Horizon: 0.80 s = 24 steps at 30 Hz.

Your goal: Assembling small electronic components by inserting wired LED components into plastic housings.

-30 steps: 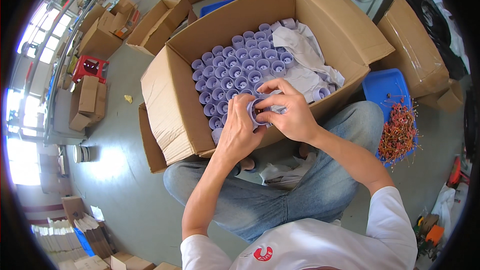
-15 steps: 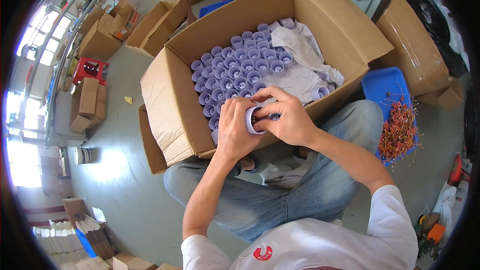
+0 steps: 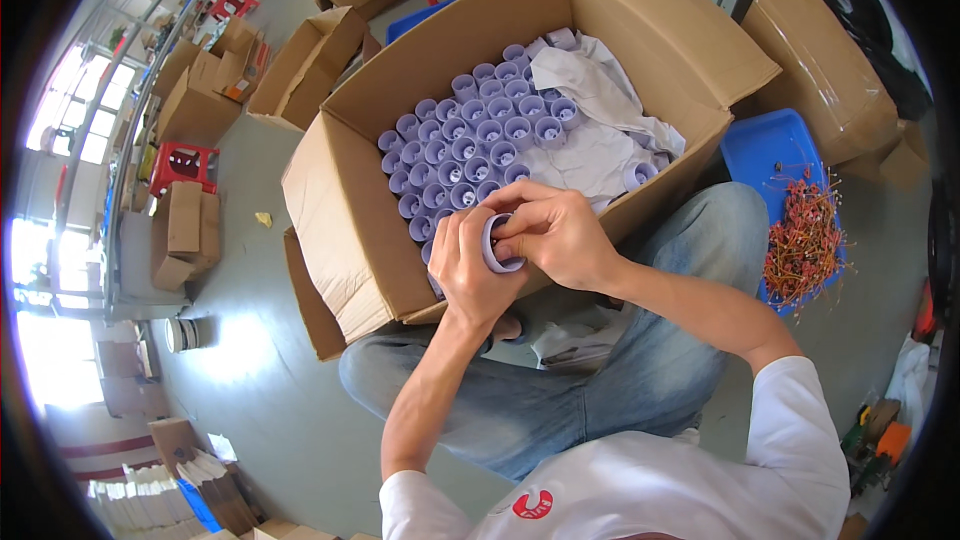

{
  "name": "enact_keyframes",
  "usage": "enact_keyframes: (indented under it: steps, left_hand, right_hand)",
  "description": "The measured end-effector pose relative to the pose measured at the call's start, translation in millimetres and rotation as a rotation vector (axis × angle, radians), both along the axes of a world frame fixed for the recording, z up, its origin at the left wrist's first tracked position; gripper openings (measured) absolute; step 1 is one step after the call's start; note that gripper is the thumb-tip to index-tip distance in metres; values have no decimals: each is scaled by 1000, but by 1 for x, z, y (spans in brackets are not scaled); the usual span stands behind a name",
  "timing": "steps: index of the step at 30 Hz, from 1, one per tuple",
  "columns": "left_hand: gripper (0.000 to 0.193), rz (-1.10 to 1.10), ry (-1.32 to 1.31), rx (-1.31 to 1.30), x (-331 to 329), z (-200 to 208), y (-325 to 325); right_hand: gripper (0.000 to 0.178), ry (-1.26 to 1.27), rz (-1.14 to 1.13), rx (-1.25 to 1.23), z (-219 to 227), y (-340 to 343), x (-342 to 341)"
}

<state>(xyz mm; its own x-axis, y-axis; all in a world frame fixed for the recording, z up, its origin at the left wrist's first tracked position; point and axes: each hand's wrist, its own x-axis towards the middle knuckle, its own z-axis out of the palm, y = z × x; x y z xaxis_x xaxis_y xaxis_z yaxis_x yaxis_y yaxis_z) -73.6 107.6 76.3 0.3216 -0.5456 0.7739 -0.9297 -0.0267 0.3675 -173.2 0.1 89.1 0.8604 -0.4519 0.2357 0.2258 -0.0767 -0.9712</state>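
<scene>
My left hand (image 3: pixel 470 265) is wrapped round a small lilac plastic cup (image 3: pixel 489 248), held tilted with its mouth toward my right hand. The fingers of my right hand (image 3: pixel 562 238) are pinched together and reach into that cup's mouth; what they hold is hidden. Both hands are over the near edge of a large open cardboard box (image 3: pixel 350 195). Inside the box stand rows of matching lilac cups (image 3: pixel 455 150), open ends up, with pale parts at their bottoms. Crumpled white paper (image 3: pixel 590 165) lies beside them.
To the right, a blue tray (image 3: pixel 750 155) holds a heap of thin red wire-like pieces (image 3: pixel 800 240). A taped carton (image 3: pixel 815 70) stands behind it. More open cartons (image 3: pixel 310 65), a red stool (image 3: pixel 183 168) and a small round tub (image 3: pixel 182 335) are on the left.
My right fingers have closed together and sit deeper over the cup's mouth, hiding the dark pieces seen inside before. The whole view has shifted slightly.
</scene>
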Motion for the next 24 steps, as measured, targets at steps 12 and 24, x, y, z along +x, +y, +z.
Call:
enact_keyframes:
  steps: [12,24]
  left_hand:
    - [36,-20,17,-174,-4,6,-5]
    - [38,-37,104,-19,-5,3,-4]
  right_hand:
    - [17,-31,4,-44,20,3,-4]
    - [17,41,-34,-111,9,-2,-7]
